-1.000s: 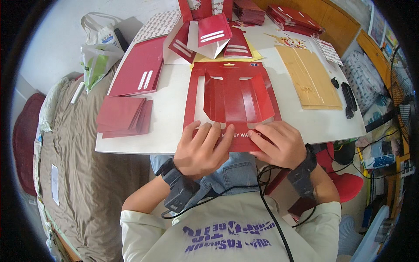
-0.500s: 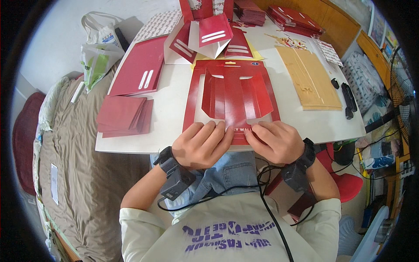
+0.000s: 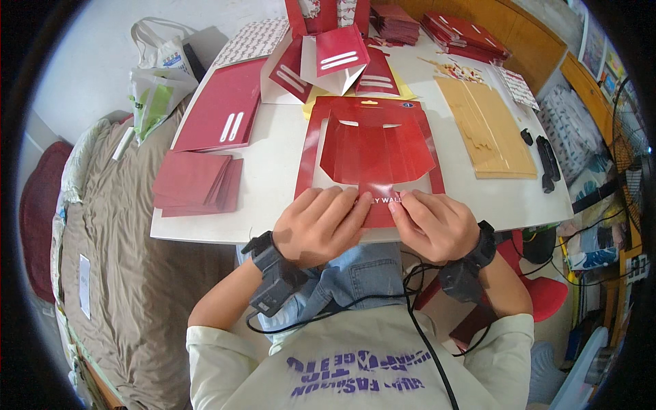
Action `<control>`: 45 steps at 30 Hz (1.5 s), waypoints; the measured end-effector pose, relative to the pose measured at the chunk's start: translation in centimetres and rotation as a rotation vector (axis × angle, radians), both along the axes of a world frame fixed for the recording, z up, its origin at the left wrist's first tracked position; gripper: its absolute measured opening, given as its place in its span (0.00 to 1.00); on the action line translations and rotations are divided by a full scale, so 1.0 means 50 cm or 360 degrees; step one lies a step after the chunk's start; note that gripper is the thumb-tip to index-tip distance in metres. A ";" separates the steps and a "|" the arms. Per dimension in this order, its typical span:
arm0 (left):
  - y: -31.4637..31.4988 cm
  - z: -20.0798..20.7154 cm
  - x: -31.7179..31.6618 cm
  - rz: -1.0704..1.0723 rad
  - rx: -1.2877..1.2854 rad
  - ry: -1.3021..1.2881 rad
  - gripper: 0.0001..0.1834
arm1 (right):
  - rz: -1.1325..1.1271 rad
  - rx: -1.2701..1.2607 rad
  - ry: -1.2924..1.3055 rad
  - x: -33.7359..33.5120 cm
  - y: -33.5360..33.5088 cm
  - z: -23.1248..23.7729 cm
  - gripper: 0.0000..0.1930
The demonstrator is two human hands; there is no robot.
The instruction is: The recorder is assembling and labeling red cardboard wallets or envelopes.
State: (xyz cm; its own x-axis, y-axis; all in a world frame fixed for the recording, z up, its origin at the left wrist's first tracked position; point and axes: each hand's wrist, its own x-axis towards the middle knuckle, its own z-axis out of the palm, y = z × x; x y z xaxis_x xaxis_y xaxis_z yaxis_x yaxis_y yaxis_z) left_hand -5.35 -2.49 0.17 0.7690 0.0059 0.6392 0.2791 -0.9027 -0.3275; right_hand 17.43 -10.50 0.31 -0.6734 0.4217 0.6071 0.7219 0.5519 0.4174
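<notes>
A glossy red die-cut cardboard sheet [image 3: 306,154] lies on the white table in front of me, with a hang hole at its far edge. Its creased middle panel [image 3: 378,154] has side flaps, and white table shows through the gaps around it. My left hand [image 3: 322,222] pinches the near part of the sheet, its curled fingers hiding the left corner. On the other side of the printed lettering, my right hand [image 3: 437,222] grips the same near strip, thumb below and fingers on top. Both hands wear black wrist devices.
To the left lie red card folders [image 3: 219,109] and a fanned stack of dark red envelopes [image 3: 198,181]. Folded red-and-white pieces [image 3: 338,58] stand behind the sheet. Tan cardboard [image 3: 485,126] and black tools [image 3: 547,160] lie right. Black cables [image 3: 410,294] cross my lap.
The sheet has shifted slightly right, and its middle panel's side flaps look more spread out and flatter. My right thumb now shows below the near strip; both hands remain at that edge.
</notes>
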 end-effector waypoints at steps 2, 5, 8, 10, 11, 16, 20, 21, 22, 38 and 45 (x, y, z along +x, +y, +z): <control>-0.002 0.001 0.005 -0.0016 -0.0483 -0.0062 0.20 | -0.0011 -0.0009 -0.0004 0.001 0.001 -0.001 0.12; -0.002 0.001 0.008 0.0000 -0.0555 -0.0050 0.24 | -0.0024 0.0019 -0.0043 0.007 0.007 -0.005 0.10; -0.003 0.003 0.008 0.0017 -0.0683 0.0008 0.26 | -0.0004 0.0065 -0.0025 0.009 0.010 -0.009 0.07; -0.002 0.002 0.009 -0.0001 -0.0772 0.0051 0.28 | 0.0012 0.0027 0.0008 0.011 0.010 -0.012 0.06; -0.001 0.001 0.009 -0.0022 -0.0865 0.0063 0.28 | 0.0010 0.0026 0.0010 0.011 0.010 -0.014 0.06; -0.007 0.007 0.013 -0.0012 -0.0922 0.0113 0.29 | -0.0026 0.0074 0.0021 0.010 0.007 -0.010 0.04; -0.003 0.007 0.012 -0.0037 -0.0866 0.0134 0.28 | -0.0118 0.0152 -0.0030 -0.010 -0.003 0.000 0.04; -0.003 0.006 0.012 -0.0049 -0.0849 0.0116 0.29 | -0.0223 0.0169 -0.0080 -0.018 -0.006 -0.002 0.05; -0.004 0.005 0.013 -0.0046 -0.0850 0.0118 0.29 | -0.0326 0.0186 -0.0130 -0.026 -0.007 -0.003 0.05; -0.011 0.013 0.031 -0.0006 -0.0934 0.0046 0.22 | -0.0236 0.0307 -0.0103 -0.026 0.007 -0.012 0.05; -0.009 0.002 0.032 0.0047 -0.0862 -0.0032 0.19 | -0.0182 -0.0352 0.0385 -0.017 0.003 0.014 0.13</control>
State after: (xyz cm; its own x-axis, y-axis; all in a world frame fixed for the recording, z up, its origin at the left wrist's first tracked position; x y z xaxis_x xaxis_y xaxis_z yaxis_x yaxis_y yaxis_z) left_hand -3.74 -2.92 0.27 0.7512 0.3597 0.5535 0.3081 -0.9326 0.1879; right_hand 16.56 -10.36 1.02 -0.4619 0.6251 0.6292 0.8477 0.5199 0.1059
